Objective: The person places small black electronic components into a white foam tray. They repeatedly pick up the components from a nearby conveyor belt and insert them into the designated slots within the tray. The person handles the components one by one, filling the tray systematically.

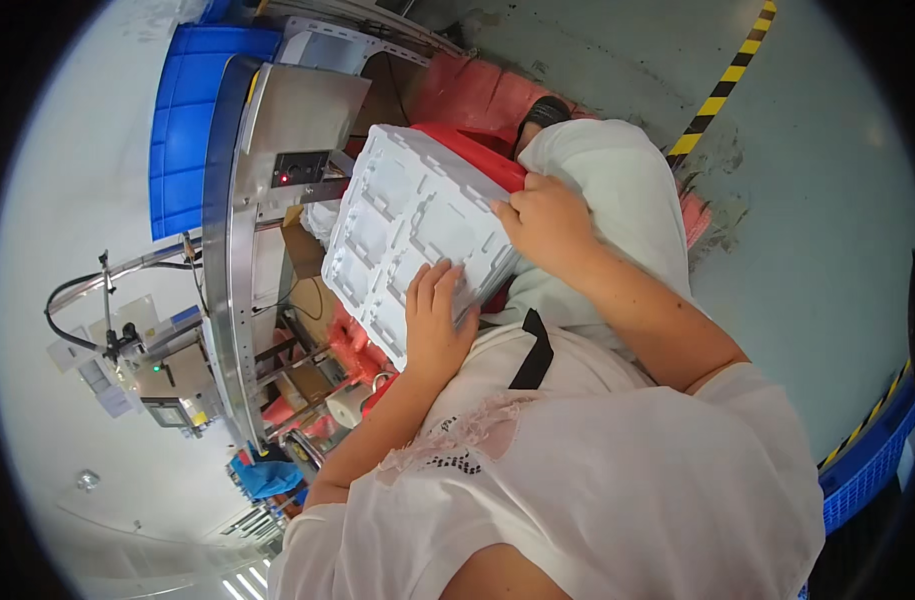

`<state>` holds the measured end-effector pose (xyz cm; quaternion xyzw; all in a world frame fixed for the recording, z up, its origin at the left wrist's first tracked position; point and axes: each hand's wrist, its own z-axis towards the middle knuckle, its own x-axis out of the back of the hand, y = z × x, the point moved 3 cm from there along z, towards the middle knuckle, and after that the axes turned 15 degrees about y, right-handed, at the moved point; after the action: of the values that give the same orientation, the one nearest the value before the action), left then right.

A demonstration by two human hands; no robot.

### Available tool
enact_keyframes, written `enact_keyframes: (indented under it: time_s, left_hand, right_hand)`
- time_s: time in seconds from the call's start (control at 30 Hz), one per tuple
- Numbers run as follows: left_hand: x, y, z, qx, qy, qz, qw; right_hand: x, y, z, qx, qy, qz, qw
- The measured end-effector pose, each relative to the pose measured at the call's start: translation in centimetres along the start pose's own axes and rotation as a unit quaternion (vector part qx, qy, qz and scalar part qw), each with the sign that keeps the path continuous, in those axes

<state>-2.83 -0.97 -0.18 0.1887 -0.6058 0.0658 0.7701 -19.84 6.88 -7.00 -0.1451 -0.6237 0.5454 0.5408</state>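
Observation:
A stack of white moulded plastic trays (402, 215) with square recesses stands tilted in front of my lap. My left hand (439, 322) lies on the top tray near its closest corner, fingers stretched out and slightly apart. On the right side of the stack, my right hand (545, 220) has its fingers curled at the edge of a bright red plastic container (477, 155). That container shows along the far right side of the trays; most of it is hidden by them and by my legs. The fingertips of my right hand are partly hidden.
To the left stands a metal machine frame (239, 220) with a small black control panel (299, 169) and a blue plastic bin (192, 130). A cardboard box (301, 243) and a white roll (349, 405) sit below it. Yellow-black tape (717, 95) marks the floor; a blue crate (867, 460) is at right.

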Motion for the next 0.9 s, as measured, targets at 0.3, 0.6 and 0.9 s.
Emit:
enact_keyframes:
  time_s: [0.3, 0.6, 0.9]
  left_hand:
    - [0.4, 0.4, 5.3, 0.043, -0.100, 0.044, 0.993]
    - [-0.7, -6.2, 17.8, 0.201, 0.013, 0.215, 0.956]
    - [-4.7, -11.4, 19.0, 0.241, -0.028, 0.083, 0.967]
  right_hand:
    - [4.2, 2.3, 2.9, -0.147, 0.155, 0.284, 0.935]
    - [4.8, 3.9, 3.6, -0.231, 0.146, 0.471, 0.839]
    - [5.2, 4.7, 3.8, -0.200, 0.148, 0.434, 0.866]
